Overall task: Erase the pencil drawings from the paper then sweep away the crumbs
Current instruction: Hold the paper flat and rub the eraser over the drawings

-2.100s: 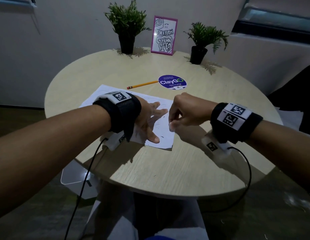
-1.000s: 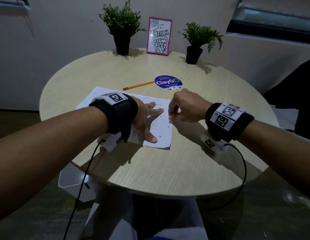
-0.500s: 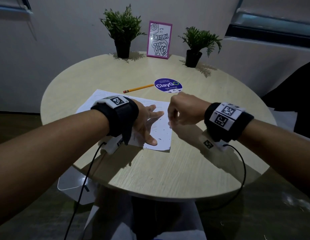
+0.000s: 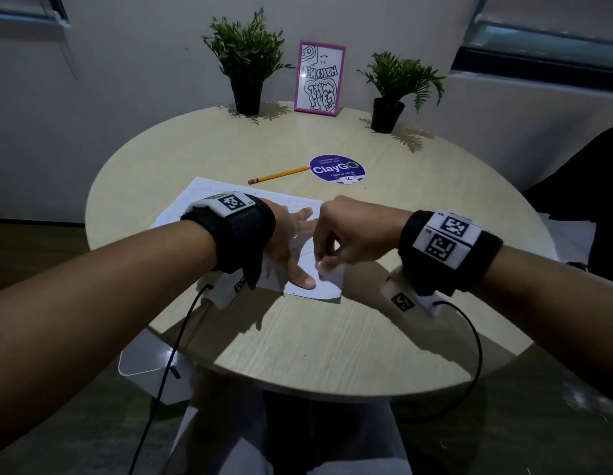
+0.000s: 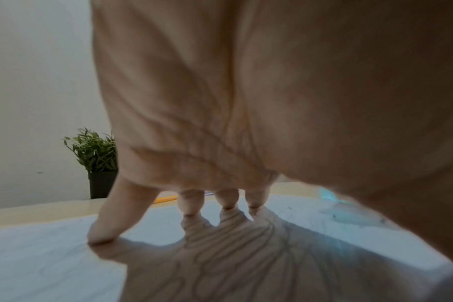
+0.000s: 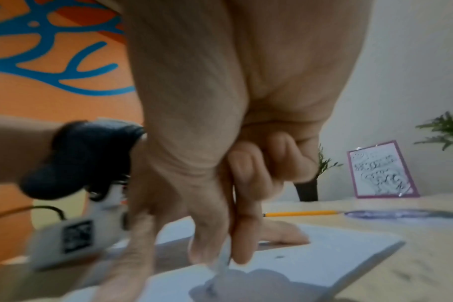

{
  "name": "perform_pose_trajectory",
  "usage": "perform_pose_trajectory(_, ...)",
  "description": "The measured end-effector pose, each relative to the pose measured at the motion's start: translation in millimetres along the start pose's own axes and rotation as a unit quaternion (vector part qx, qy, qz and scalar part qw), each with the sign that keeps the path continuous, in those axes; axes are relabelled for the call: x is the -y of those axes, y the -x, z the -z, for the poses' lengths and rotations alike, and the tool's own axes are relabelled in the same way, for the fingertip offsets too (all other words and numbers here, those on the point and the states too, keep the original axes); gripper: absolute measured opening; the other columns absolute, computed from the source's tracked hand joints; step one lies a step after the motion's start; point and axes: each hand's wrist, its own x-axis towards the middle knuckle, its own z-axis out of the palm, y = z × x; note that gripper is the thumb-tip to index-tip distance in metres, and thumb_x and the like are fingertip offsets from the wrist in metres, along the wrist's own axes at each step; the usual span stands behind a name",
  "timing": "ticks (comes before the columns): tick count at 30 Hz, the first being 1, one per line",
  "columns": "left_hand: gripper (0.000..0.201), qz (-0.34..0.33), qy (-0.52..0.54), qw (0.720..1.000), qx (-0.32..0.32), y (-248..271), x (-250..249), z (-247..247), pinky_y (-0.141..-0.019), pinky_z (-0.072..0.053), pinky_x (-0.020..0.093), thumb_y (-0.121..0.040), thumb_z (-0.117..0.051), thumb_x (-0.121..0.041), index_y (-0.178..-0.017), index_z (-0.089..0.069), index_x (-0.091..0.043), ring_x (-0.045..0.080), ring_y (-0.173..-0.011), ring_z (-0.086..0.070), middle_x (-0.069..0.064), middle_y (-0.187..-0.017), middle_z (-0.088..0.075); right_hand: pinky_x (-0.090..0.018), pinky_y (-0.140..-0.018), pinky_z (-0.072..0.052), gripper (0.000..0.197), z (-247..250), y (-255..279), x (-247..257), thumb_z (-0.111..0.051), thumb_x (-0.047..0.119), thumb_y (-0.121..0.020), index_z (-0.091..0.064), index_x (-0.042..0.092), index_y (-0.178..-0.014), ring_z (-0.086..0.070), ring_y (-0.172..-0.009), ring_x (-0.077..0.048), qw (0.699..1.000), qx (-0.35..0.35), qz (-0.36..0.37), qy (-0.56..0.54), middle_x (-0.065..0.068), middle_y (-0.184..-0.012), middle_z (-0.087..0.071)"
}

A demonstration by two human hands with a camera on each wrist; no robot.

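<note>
A white paper [image 4: 195,200] with faint pencil lines lies on the round wooden table [image 4: 298,337]. My left hand [image 4: 298,245] presses flat on it with fingers spread; the left wrist view shows the fingertips [image 5: 189,210] on the sheet [image 5: 39,255]. My right hand [image 4: 323,260] pinches a small pale eraser [image 6: 221,263] between thumb and index finger. The eraser's tip touches the paper [image 6: 323,255] near its front right corner, just right of my left thumb. A few dark specks [image 6: 279,256] lie on the sheet beside the eraser.
A yellow pencil [image 4: 279,174] and a round purple sticker [image 4: 337,169] lie beyond the paper. Two potted plants [image 4: 246,63] [image 4: 397,84] and a pink framed drawing [image 4: 319,78] stand at the far edge. Cables hang from both wrists.
My right hand has slid the eraser from the paper's right edge toward me, onto the front right corner. The left hand stays pressed on the sheet.
</note>
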Motion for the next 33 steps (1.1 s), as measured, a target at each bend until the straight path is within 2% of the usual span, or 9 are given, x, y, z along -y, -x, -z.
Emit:
perform_pose_trajectory(5,0.118,0.004,0.014,0.999,-0.032,10.6,-3.0,-0.1,-0.115,-0.022,0.052,-0.073,-0.069,-0.072,-0.157,0.006,-0.036,0.029,-0.151,-0.015,-0.004,-0.166,-0.004,-0.031,-0.064,-0.049,0.012,-1.7,-23.5,-8.9,-0.082,0.024,-0.079,-0.078,0.019,-0.089,-0.065,-0.084,-0.024,0.989,-0.107,-0.084,0.062,-0.003,-0.085,-0.072)
perform_pose_trajectory(7,0.112,0.012,0.016,0.999,-0.028,7.3,-1.7,-0.5,-0.117,-0.021,0.053,-0.074,-0.068,-0.071,-0.158,-0.005,-0.033,0.033,-0.150,-0.018,-0.001,-0.166,-0.010,-0.030,-0.062,-0.043,0.012,-7.4,-21.8,-0.7,-0.081,0.025,-0.078,-0.076,0.020,-0.088,-0.063,-0.085,-0.024,0.991,-0.086,-0.067,0.075,-0.001,-0.082,-0.065)
perform_pose_trajectory(11,0.082,0.035,0.055,0.998,-0.013,5.2,1.6,2.5,-0.117,-0.023,0.043,-0.084,-0.073,-0.051,-0.149,-0.040,-0.014,0.030,-0.148,-0.025,0.007,-0.159,-0.031,-0.035,-0.068,-0.055,0.004,-4.5,-8.3,16.1,-0.080,0.023,-0.078,-0.080,0.022,-0.082,-0.062,-0.077,-0.013,1.000,-0.009,0.006,0.008,0.006,-0.077,-0.073)
perform_pose_trajectory(15,0.117,0.001,0.010,0.999,-0.042,11.4,-3.5,-1.6,-0.115,-0.024,0.051,-0.073,-0.068,-0.073,-0.158,0.002,-0.033,0.028,-0.151,-0.013,-0.006,-0.165,-0.005,-0.039,-0.067,-0.058,0.012,6.1,-22.7,-9.1,-0.083,0.030,-0.078,-0.082,0.020,-0.085,-0.067,-0.072,-0.014,0.998,-0.045,-0.051,-0.003,0.003,-0.076,-0.075)
perform_pose_trajectory(17,0.115,0.009,0.003,0.999,-0.038,12.4,-5.3,-1.1,-0.115,-0.023,0.050,-0.074,-0.066,-0.074,-0.158,0.002,-0.033,0.029,-0.151,-0.015,-0.003,-0.166,-0.005,-0.034,-0.064,-0.056,0.008,2.1,-24.7,-8.4,-0.082,0.025,-0.079,-0.081,0.019,-0.085,-0.068,-0.076,-0.018,0.996,-0.065,-0.062,0.025,0.001,-0.078,-0.074)
perform_pose_trajectory(21,0.092,0.013,0.005,1.000,-0.008,5.8,-1.9,1.3,-0.121,-0.013,0.053,-0.079,-0.062,-0.072,-0.153,-0.034,-0.024,0.033,-0.152,-0.009,0.006,-0.164,-0.017,-0.034,-0.066,-0.055,0.001,-7.5,-12.2,12.1,-0.080,0.022,-0.078,-0.079,0.022,-0.079,-0.064,-0.077,-0.017,0.999,-0.033,-0.011,0.018,0.003,-0.076,-0.072)
perform_pose_trajectory(25,0.125,0.004,0.013,1.000,-0.020,1.2,1.9,-2.2,-0.118,-0.015,0.056,-0.069,-0.065,-0.079,-0.158,0.009,-0.032,0.030,-0.153,0.003,-0.008,-0.166,0.012,-0.039,-0.068,-0.058,0.010,2.1,-19.4,-7.6,-0.082,0.030,-0.078,-0.081,0.021,-0.084,-0.066,-0.076,-0.016,0.998,-0.045,-0.040,0.011,0.003,-0.077,-0.075)
perform_pose_trajectory(28,0.127,0.011,0.003,1.000,-0.029,1.6,0.2,-1.9,-0.117,-0.019,0.052,-0.070,-0.065,-0.079,-0.157,0.013,-0.030,0.028,-0.153,-0.004,-0.008,-0.166,0.009,-0.040,-0.070,-0.058,0.006,2.5,-23.4,-15.6,-0.081,0.023,-0.079,-0.081,0.019,-0.084,-0.065,-0.079,-0.020,0.995,-0.068,-0.068,0.026,-0.001,-0.079,-0.074)
perform_pose_trajectory(33,0.092,-0.002,-0.010,1.000,0.000,4.3,-2.4,-0.5,-0.122,-0.010,0.052,-0.080,-0.056,-0.076,-0.152,-0.035,-0.023,0.031,-0.153,-0.004,0.002,-0.163,-0.019,-0.035,-0.066,-0.054,0.002,-5.5,-13.6,9.6,-0.079,0.020,-0.078,-0.081,0.020,-0.079,-0.065,-0.074,-0.017,1.000,-0.011,0.025,0.012,0.003,-0.076,-0.074)
